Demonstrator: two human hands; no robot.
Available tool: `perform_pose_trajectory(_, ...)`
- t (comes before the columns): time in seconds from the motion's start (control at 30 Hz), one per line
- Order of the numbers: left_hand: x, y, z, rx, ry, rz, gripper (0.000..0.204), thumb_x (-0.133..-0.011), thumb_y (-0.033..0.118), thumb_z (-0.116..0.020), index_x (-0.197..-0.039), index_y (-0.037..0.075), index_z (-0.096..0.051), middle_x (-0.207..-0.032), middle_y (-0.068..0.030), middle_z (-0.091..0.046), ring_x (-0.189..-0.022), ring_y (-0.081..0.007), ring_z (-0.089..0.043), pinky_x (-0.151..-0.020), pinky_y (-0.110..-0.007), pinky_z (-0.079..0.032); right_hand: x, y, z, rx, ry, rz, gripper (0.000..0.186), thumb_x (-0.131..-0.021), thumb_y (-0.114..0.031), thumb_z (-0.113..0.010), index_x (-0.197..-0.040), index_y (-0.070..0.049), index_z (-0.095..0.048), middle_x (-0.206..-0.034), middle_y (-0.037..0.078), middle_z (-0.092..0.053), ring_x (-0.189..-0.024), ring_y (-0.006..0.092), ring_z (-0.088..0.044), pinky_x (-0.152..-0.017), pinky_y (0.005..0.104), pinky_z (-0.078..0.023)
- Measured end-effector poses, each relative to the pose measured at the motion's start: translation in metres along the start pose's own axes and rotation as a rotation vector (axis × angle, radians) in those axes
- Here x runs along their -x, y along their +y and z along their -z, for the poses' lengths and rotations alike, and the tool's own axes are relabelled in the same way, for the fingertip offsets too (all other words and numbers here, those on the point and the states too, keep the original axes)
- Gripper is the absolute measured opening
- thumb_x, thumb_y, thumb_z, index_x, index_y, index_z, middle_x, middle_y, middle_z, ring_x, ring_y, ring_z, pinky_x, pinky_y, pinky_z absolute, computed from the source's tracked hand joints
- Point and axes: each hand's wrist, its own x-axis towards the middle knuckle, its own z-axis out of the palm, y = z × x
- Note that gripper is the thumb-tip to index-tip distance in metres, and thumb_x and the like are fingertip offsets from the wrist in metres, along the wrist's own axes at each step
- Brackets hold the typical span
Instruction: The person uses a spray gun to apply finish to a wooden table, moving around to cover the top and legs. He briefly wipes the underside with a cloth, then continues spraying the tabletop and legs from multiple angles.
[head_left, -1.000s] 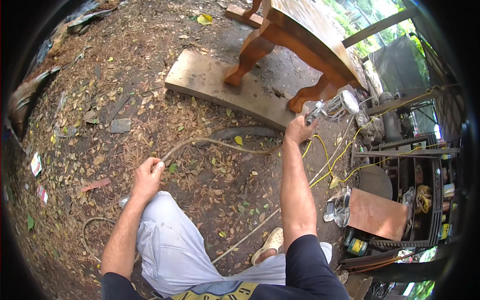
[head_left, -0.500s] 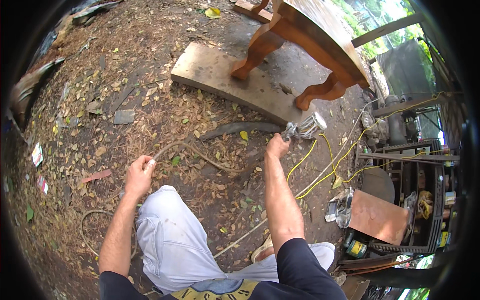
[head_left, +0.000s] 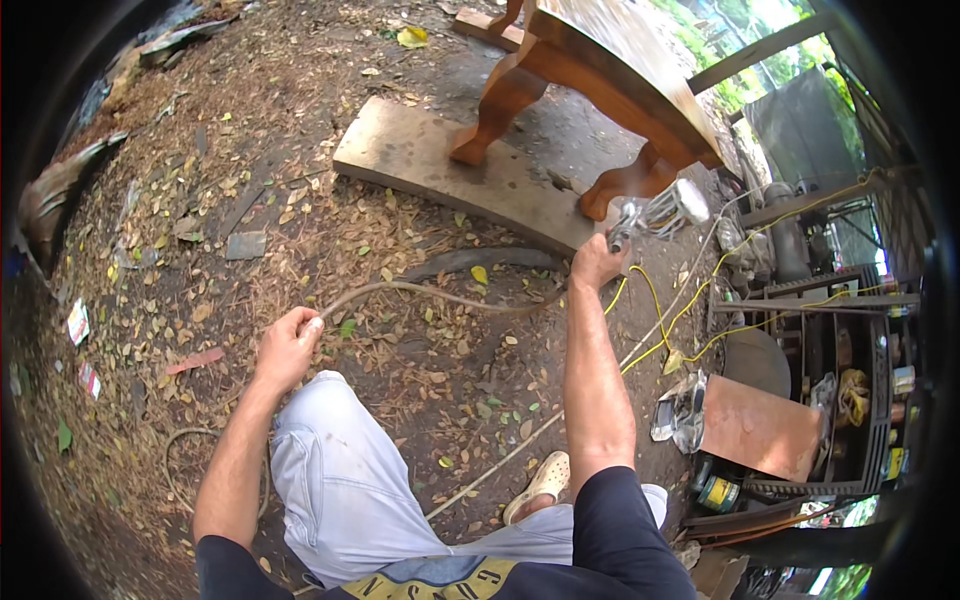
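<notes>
Spray gun (head_left: 626, 222), apparently, given the blur, slants near the wooden furniture (head_left: 590, 85), clamped in the right hand (head_left: 598, 263), the nearer; left hand (head_left: 287, 350), farther from it, grips the hose (head_left: 386, 286).

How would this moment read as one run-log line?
left hand: holds brown hose | right hand: grips silver spray gun | wooden furniture: curved leg on plank | ground: leaf-strewn

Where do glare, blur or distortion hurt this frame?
In the head view, glare washes out part of the tabletop and the greenery beyond looks overexposed; same view, pale haze seems to soften the spray gun; same view, fisheye vignetting blackens the corners.
</notes>
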Motion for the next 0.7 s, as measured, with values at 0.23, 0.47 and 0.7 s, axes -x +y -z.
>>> perform_pose_trajectory(0.23,0.001,0.013,-0.009,-0.041,-0.072,-0.030,0.024,-0.097,0.023,-0.060,-0.109,0.002,-0.067,-0.073,-0.0043,-0.066,-0.065,-0.0139,-0.062,-0.064,-0.033,-0.050,0.012,-0.042,0.066,-0.483,-0.100,0.095,0.041,-0.079,0.007,-0.045,-0.117,-0.001,-0.059,-0.105,0.005,-0.065,-0.059,0.0082,-0.051,-0.049,0.0241,-0.039)
perform_pose_trajectory(0.47,-0.007,0.036,-0.039,-0.096,-0.174,-0.109,0.024,-0.097,0.022,-0.060,-0.109,0.004,-0.068,-0.074,-0.0052,-0.067,-0.069,-0.0149,-0.063,-0.067,-0.033,-0.049,-0.034,0.019,0.119,-0.372,-0.088,-0.008,0.026,-0.082,0.003,-0.049,-0.103,0.002,-0.064,-0.089,0.003,-0.065,-0.072,0.0094,-0.056,-0.064,0.0267,-0.045)
perform_pose_trajectory(0.7,-0.007,0.055,-0.062,-0.161,-0.194,-0.124,0.024,-0.097,0.024,-0.060,-0.109,0.004,-0.068,-0.075,-0.0060,-0.068,-0.070,-0.0164,-0.064,-0.068,-0.035,-0.050,-0.017,0.113,0.134,-0.223,-0.098,-0.262,0.022,-0.079,-0.006,-0.059,-0.098,0.000,-0.070,-0.085,0.003,-0.068,-0.075,0.0147,-0.061,-0.070,0.0319,-0.049)
